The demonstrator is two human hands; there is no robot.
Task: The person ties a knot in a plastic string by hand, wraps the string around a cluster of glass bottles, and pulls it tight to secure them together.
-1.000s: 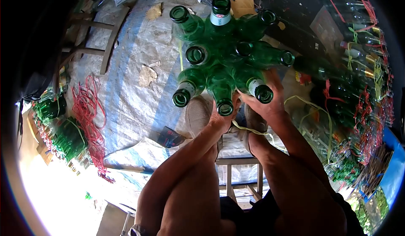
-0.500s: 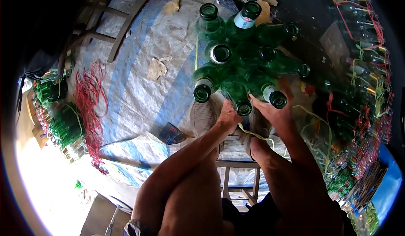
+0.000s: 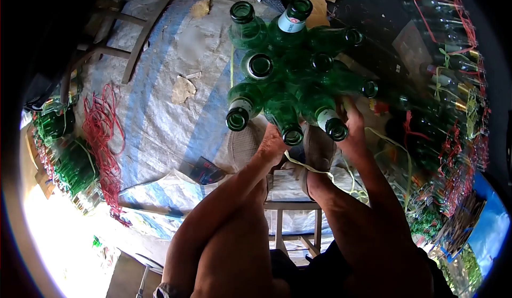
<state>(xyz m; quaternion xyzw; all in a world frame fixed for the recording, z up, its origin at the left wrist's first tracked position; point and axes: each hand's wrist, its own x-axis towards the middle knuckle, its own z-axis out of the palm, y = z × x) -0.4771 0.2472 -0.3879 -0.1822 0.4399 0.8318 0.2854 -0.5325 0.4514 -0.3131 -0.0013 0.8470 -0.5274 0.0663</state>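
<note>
Several green glass bottles [image 3: 280, 106] stand bunched together in front of me, some with necks leaning outward. My left hand [image 3: 273, 139] is closed low at the front of the bunch, beside the front-middle bottle; its fingertips are hidden. Beside that hand shows a pale yellow-green strap [image 3: 304, 165], running to the right past my shin. My right hand [image 3: 353, 129] is curled against the outer side of the front-right bottle [image 3: 320, 109], its fingers partly behind the glass. Another length of yellowish strap shows at the bunch's left edge.
A blue-and-white tarp [image 3: 160, 111] covers the floor. Tangled red strapping [image 3: 104, 149] lies left, near bundled green bottles [image 3: 77, 159]. A wooden frame [image 3: 136, 47] lies upper left. More bundled bottles [image 3: 453, 85] line the right. Both shoes [image 3: 245, 146] are just below the bunch.
The view has shifted slightly, so most things appear further left. My right hand has moved from between the front bottles to the outer side of the front-right one. The left hand stays low at the front.
</note>
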